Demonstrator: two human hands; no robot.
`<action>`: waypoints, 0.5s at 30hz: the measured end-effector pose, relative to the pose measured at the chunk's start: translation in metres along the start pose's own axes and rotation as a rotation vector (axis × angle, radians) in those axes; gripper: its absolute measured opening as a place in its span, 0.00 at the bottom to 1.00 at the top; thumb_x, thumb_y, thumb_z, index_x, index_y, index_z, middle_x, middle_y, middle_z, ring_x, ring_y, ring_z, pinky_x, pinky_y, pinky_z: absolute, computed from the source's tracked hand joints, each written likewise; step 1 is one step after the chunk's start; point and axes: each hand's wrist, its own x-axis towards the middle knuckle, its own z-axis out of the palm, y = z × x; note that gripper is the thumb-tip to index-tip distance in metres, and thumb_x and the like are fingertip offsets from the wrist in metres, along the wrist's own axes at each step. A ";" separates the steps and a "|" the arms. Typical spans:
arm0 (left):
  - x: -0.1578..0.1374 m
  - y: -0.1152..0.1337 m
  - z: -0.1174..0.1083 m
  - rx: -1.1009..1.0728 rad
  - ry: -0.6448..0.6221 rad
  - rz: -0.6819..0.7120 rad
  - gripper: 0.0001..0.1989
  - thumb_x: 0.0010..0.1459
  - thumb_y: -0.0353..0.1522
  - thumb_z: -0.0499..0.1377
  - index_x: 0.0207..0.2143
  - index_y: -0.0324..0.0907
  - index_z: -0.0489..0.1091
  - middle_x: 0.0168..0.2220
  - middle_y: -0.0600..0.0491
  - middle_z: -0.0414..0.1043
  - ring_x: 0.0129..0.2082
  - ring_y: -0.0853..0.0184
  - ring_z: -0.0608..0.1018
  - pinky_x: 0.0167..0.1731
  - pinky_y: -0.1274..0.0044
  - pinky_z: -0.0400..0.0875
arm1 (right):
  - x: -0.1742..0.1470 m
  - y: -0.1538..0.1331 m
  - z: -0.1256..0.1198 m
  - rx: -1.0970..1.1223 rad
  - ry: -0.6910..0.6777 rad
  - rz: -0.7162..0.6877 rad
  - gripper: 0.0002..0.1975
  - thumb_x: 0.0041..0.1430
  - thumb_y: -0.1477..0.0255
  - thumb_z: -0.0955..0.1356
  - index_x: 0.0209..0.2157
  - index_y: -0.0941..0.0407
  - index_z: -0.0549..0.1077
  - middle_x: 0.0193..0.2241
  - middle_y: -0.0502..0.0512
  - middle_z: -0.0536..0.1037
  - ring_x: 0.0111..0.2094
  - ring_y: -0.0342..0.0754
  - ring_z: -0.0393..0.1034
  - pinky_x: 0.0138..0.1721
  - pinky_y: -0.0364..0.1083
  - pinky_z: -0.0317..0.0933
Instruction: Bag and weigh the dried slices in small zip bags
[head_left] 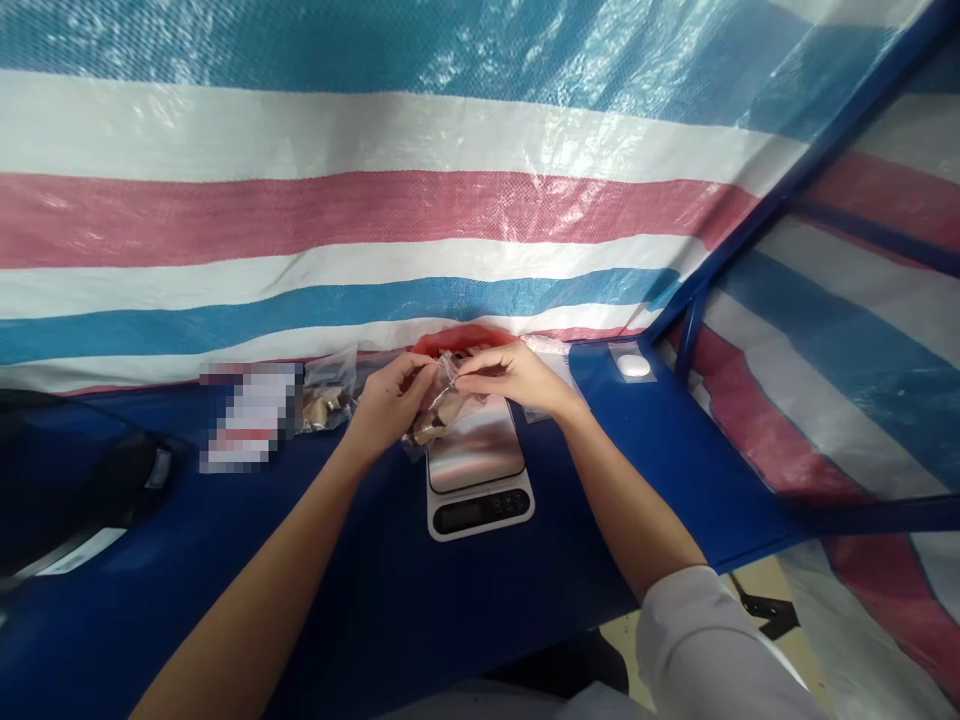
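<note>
Both my hands meet over the far part of a digital kitchen scale (477, 455). Between them is a clear plastic bag (448, 376) with brownish pieces (437, 420) inside. My left hand (391, 398) pinches the bag's top from the left. From the right, my right hand (519, 372) pinches the same top edge with thumb and fingers. The bag hangs above or rests on the scale's left far corner; I cannot tell which. Behind the hands a red bowl or bag (466, 338) shows only in part. The scale's display looks dark.
Left of my hands lies another clear bag of brownish pieces (327, 405), then a blurred-out paper (251, 415). A black bag (75, 480) sits far left. At the right are a clear packet (551, 360) and a white oval thing (634, 365). Striped sheeting (337, 215) rises behind the blue table (600, 570).
</note>
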 end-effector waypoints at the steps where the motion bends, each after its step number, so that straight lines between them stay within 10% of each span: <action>1: -0.001 0.000 0.003 0.016 0.004 0.025 0.15 0.61 0.42 0.55 0.35 0.41 0.75 0.32 0.52 0.79 0.30 0.66 0.78 0.33 0.76 0.72 | -0.004 0.002 0.000 0.036 0.020 0.023 0.14 0.54 0.60 0.75 0.34 0.58 0.82 0.25 0.50 0.79 0.27 0.43 0.72 0.31 0.44 0.69; 15: -0.066 -0.034 0.003 0.411 0.057 0.458 0.19 0.67 0.36 0.55 0.57 0.42 0.70 0.58 0.43 0.72 0.62 0.56 0.72 0.63 0.61 0.66 | -0.066 0.034 -0.001 0.258 0.407 0.252 0.18 0.45 0.57 0.78 0.31 0.57 0.80 0.27 0.51 0.80 0.30 0.46 0.77 0.32 0.45 0.75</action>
